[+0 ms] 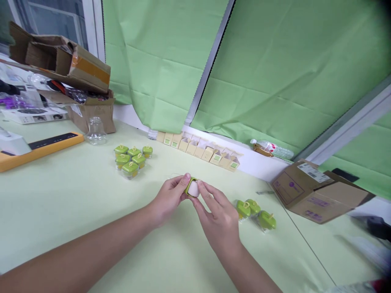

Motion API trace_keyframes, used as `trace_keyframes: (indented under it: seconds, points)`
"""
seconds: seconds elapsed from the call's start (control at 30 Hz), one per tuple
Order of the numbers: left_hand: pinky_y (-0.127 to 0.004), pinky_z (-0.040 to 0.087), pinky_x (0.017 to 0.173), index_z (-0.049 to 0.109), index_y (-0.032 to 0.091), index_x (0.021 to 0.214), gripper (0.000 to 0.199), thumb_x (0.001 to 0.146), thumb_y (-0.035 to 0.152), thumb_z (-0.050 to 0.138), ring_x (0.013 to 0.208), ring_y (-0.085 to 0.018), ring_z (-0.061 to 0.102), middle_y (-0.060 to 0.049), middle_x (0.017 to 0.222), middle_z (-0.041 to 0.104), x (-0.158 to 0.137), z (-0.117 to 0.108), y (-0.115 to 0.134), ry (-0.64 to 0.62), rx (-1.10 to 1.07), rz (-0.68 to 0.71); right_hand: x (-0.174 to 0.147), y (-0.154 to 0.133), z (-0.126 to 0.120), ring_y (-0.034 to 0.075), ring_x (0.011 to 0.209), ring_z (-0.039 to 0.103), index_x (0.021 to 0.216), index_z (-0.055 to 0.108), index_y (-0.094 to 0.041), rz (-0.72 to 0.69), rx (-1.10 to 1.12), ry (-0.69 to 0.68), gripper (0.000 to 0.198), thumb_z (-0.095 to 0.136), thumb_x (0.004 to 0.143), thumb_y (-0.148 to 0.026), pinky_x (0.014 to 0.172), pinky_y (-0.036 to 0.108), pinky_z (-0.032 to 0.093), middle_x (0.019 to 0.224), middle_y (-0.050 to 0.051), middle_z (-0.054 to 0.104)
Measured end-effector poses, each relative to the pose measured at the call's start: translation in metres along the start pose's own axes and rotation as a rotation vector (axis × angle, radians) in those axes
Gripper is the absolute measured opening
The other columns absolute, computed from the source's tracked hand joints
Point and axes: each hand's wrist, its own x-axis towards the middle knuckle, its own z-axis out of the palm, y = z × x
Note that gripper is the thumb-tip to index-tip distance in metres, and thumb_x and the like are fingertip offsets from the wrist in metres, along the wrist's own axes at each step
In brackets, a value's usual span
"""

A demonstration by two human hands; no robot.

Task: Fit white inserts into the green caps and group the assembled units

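In the middle of the head view, my left hand (168,199) grips a small green lid (187,189) by its edge, thumb on top. A white insert (193,189) shows inside the lid's rim. From the other side, my right hand (219,217) pinches the same lid, its fingertips pressed on the white insert. Just behind my left hand, the edge of something clear (174,175) shows, mostly hidden. Several small clear containers with green lids (130,167) stand to the left. Three similar green-lidded containers (266,221) stand beside my right hand.
A row of small beige boxes (197,148) lines the back edge. Open cardboard boxes stand at left (91,116) and right (305,189). A clear jar (96,132) and an orange-and-black bar (55,142) are at left. A plastic bottle (279,150) lies on the sill.
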Motion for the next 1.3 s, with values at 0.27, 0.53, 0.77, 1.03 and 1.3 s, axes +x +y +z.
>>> trace_keyframes:
  seconds: [0.27,0.53,0.77,1.03,1.3]
  points:
    - [-0.028,0.049,0.078,0.068,0.013,0.087,0.041,0.085,0.053,0.065,0.08,-0.014,0.058,-0.005,0.085,0.063,-0.001,0.002,0.003,0.033,-0.015,-0.005,0.002,-0.004,0.002,0.026,0.112,0.065,0.135,0.057,-0.026,0.144,0.181,-0.029,0.051,0.069,0.086,-0.02,0.096,0.045,0.057,0.125,0.011,0.066]
    - [-0.028,0.05,0.075,0.069,0.011,0.089,0.049,0.085,0.059,0.061,0.075,-0.015,0.061,-0.009,0.086,0.068,0.006,-0.003,0.008,0.073,-0.061,-0.102,0.01,0.023,0.002,0.021,0.081,0.07,0.122,0.058,-0.018,0.803,0.582,-0.179,0.052,0.072,0.08,-0.047,0.075,0.041,0.06,0.103,0.011,0.07]
    - [-0.026,0.048,0.07,0.068,0.012,0.087,0.05,0.083,0.062,0.062,0.072,-0.014,0.059,-0.006,0.08,0.066,0.006,-0.003,0.005,0.009,-0.07,-0.134,0.019,0.007,-0.003,0.024,0.108,0.064,0.127,0.054,-0.023,0.686,0.636,-0.194,0.057,0.073,0.079,-0.045,0.085,0.04,0.058,0.12,0.013,0.064]
    - [-0.024,0.043,0.063,0.068,0.012,0.085,0.052,0.085,0.063,0.058,0.064,-0.01,0.053,-0.004,0.073,0.062,0.005,-0.005,0.01,-0.013,0.003,-0.111,0.005,0.021,0.01,0.022,0.095,0.067,0.117,0.06,-0.018,0.799,0.724,-0.344,0.049,0.072,0.08,-0.048,0.085,0.04,0.055,0.11,0.011,0.068]
    - [-0.026,0.044,0.059,0.066,0.014,0.087,0.051,0.079,0.064,0.064,0.063,-0.012,0.058,-0.004,0.076,0.063,0.01,-0.01,0.001,0.065,0.092,-0.192,0.009,0.019,0.006,0.023,0.089,0.069,0.105,0.066,-0.018,0.939,0.827,-0.312,0.042,0.06,0.085,-0.054,0.081,0.04,0.056,0.105,0.011,0.07]
